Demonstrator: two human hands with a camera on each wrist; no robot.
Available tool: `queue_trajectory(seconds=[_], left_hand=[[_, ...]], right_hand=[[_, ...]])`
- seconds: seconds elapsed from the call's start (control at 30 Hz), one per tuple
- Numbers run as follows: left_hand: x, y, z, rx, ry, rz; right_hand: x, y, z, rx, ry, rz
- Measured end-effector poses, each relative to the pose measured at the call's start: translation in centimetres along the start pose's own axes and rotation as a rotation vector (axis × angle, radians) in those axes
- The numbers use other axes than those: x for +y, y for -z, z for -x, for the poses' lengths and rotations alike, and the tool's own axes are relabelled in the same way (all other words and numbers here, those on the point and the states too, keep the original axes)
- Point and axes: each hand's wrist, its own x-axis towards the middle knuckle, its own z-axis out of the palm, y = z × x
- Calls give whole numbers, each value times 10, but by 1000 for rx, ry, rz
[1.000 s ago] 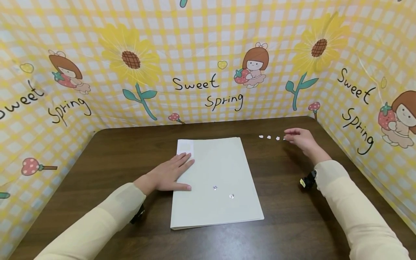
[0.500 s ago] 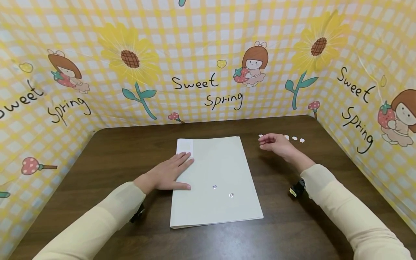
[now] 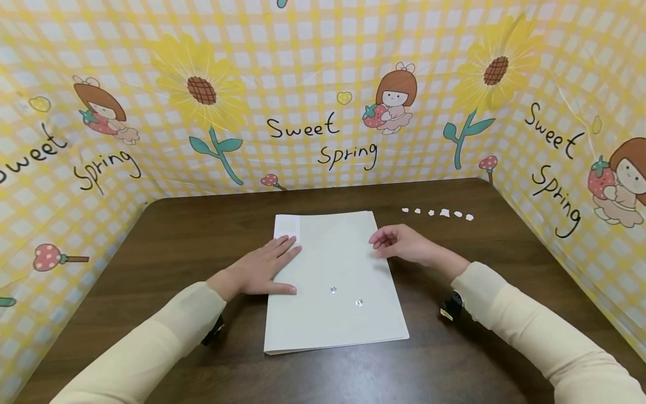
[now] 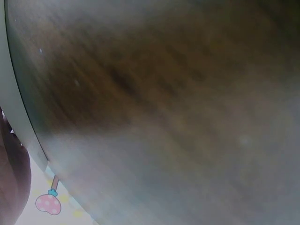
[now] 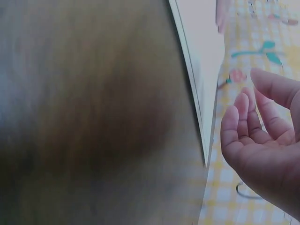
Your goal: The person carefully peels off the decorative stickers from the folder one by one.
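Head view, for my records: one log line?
left hand: on folder; right hand: over folder's right edge; white pieces: row on table

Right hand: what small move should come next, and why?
Perhaps ease the right hand toward the shiny pieces: it is at the right edge of the white folder they lie on, and the left hand rests on its left side.

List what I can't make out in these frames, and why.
Head view: white label, partly hidden by left hand.
Head view: shiny bits, details too small.
Head view: right hand, thumb tip blurred; grip unclear.
Left wrist view: left hand, mostly cut off by left edge.
Right wrist view: tabletop, blurred.
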Motion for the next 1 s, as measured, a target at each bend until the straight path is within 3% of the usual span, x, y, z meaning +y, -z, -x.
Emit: queue_trajectory(seconds=[0.67,1.0], left_hand=[[0,2,0,20,-23,-6],[1,3,1,7,-12,4]], right_hand=[[-13,-49,12,-345,133,113],[-9,-58,14,-382,155,247]])
